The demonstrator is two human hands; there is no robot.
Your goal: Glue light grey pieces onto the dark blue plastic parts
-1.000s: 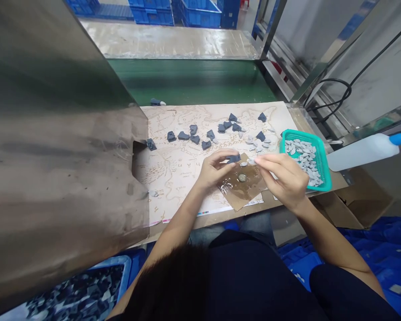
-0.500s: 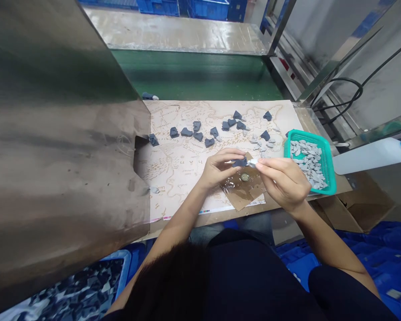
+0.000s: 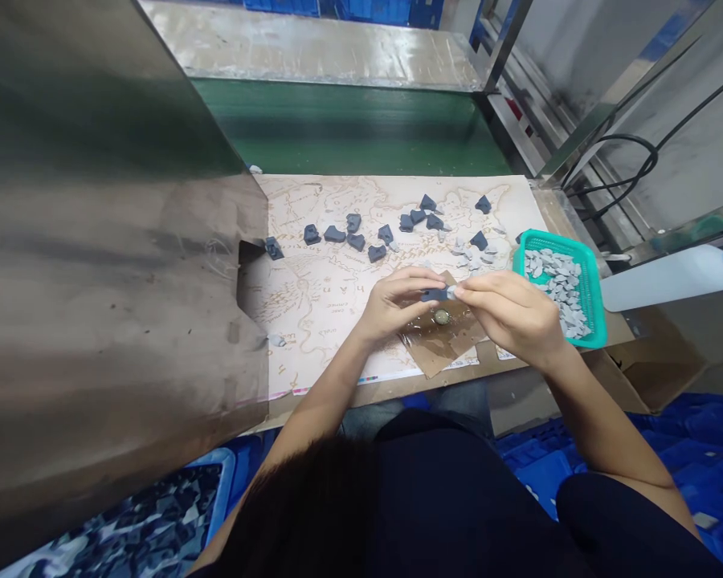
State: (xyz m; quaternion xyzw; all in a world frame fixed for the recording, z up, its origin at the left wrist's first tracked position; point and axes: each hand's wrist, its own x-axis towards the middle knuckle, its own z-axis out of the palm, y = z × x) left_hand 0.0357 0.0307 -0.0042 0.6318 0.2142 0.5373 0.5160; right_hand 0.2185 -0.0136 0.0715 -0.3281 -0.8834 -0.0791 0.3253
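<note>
Between the thumb and fingers of my left hand (image 3: 391,303) is a small dark grey plastic piece (image 3: 435,295). My right hand (image 3: 514,311) pinches a small light grey piece (image 3: 451,292) against the right end of the dark one; whether the two are joined I cannot tell. Both hands are over a brown cardboard square (image 3: 439,349), wet-looking, with a small round spot (image 3: 442,317) on it. Several more dark pieces (image 3: 355,241) and loose light grey pieces (image 3: 471,255) lie on the map-printed sheet (image 3: 325,313) beyond my hands.
On the right stand a green basket (image 3: 596,297) of light grey pieces and a white bottle (image 3: 668,279) lying on its side. A metal panel (image 3: 126,241) rises at left. Behind the sheet runs a green conveyor belt (image 3: 361,132). A blue crate (image 3: 222,490) of dark pieces sits lower left.
My right hand has moved slightly left, bringing the light grey piece closer onto the dark piece. A dark and light part on the belt's left end has slid left, mostly behind the panel.
</note>
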